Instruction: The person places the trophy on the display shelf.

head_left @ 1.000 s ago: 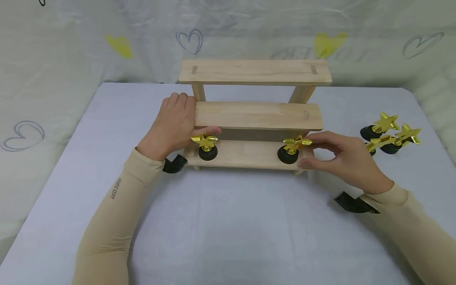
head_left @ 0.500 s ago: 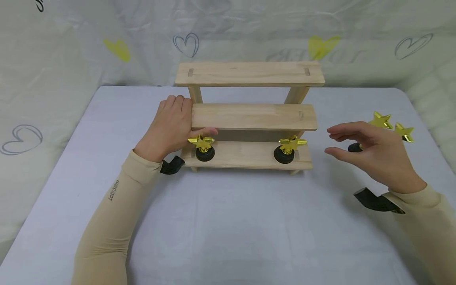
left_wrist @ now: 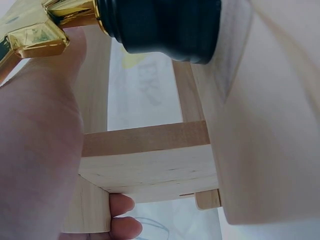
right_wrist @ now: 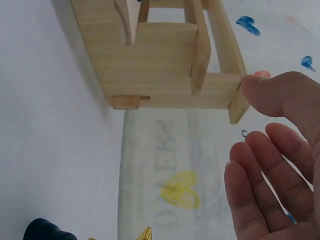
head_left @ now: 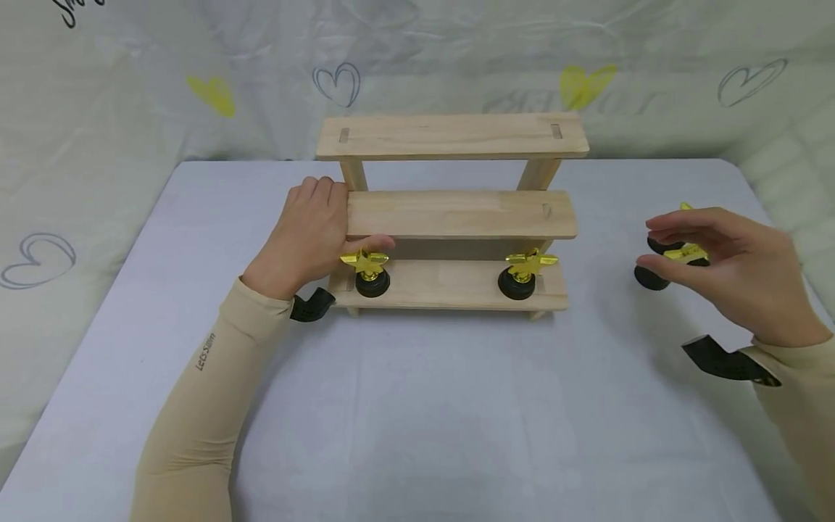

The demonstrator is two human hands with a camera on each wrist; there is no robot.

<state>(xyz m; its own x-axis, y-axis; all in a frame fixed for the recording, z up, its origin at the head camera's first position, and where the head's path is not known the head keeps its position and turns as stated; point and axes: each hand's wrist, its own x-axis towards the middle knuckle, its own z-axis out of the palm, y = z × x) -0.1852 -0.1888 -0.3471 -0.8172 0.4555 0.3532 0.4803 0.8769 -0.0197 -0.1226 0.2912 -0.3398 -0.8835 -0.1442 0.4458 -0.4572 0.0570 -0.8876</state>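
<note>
In the head view, my left hand point(head_left: 305, 235) grips the left end of the middle board of a three-tier wooden stand point(head_left: 457, 214), thumb along the front. Its fingertips point(left_wrist: 125, 228) show curled past the board in the left wrist view. Two small star trophies, gold on black round bases, stand on the lowest board: one trophy point(head_left: 372, 283) close below the left thumb, the other trophy point(head_left: 518, 283) near the right end. My right hand point(head_left: 750, 275) hovers beside more star trophies point(head_left: 651, 278) on the table, thumb and fingers apart, holding nothing. That hand partly hides them.
A white cloth covers the table point(head_left: 417, 420). Behind it hangs a pale sheet point(head_left: 450, 65) with hearts and lettering. The stand's top board point(head_left: 457, 136) rises at the back, close to the sheet.
My right hand has let go of the trophy at the right end of the lowest board and moved right to the group on the table. The left hand keeps its grip.
</note>
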